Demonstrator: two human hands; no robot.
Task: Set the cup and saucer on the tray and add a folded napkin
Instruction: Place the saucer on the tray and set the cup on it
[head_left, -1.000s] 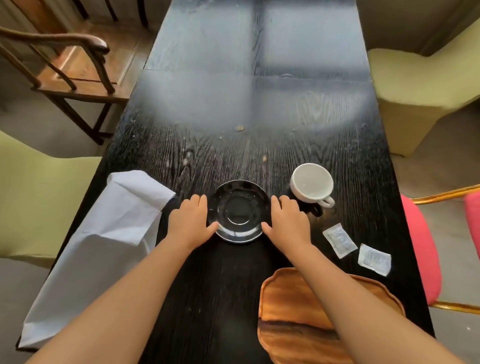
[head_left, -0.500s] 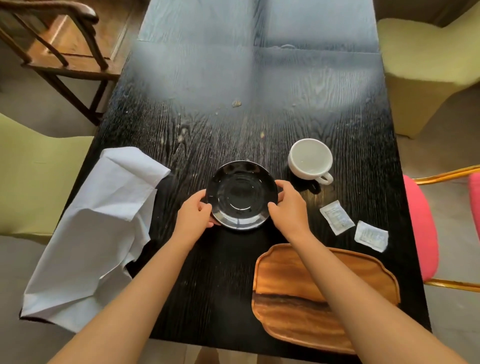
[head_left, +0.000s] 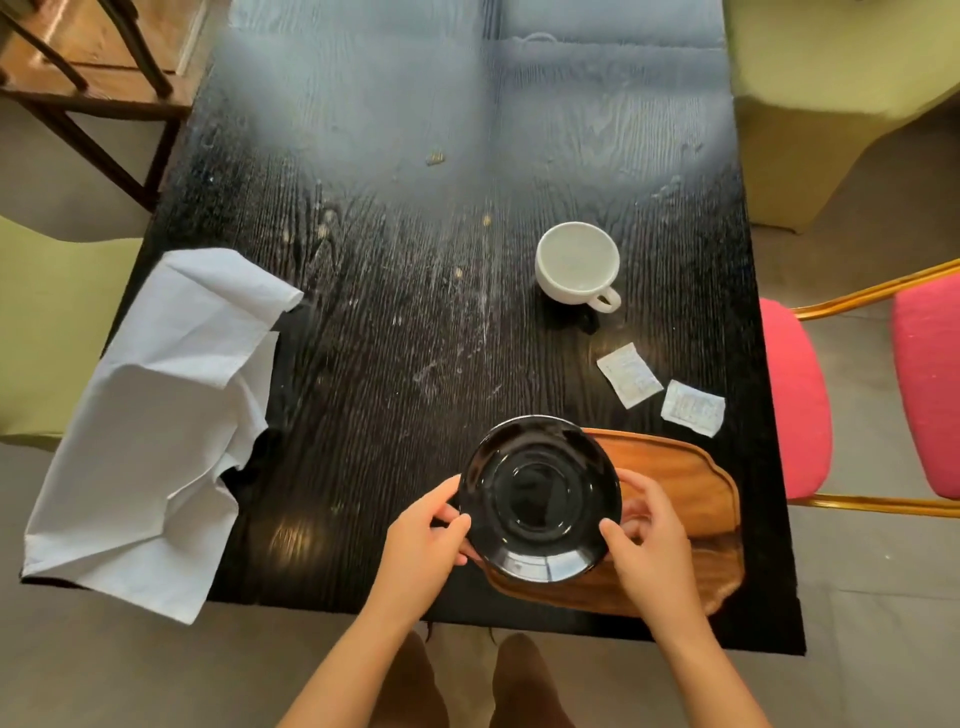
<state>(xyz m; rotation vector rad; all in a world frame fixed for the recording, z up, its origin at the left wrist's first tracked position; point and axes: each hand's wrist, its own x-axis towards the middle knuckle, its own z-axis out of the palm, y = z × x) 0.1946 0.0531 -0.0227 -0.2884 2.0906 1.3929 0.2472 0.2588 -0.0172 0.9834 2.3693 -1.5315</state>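
Left hand (head_left: 423, 540) and right hand (head_left: 649, 553) each grasp an edge of the black saucer (head_left: 540, 499) over the wooden tray's (head_left: 691, 483) left end; white cup (head_left: 577, 262) stands well apart on the table (head_left: 395, 332); white napkin (head_left: 150, 405) lies unfolded at left

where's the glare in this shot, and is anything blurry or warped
Head view: pale window glare washes out the far half of the table; a small highlight sits on the saucer rim; the table edges bow from the wide lens; cup and hands look sharp.

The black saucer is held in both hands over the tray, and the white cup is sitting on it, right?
Not quite. The head view shows the cup standing alone on the table. The saucer, bare, is held by the left hand and right hand over the tray.
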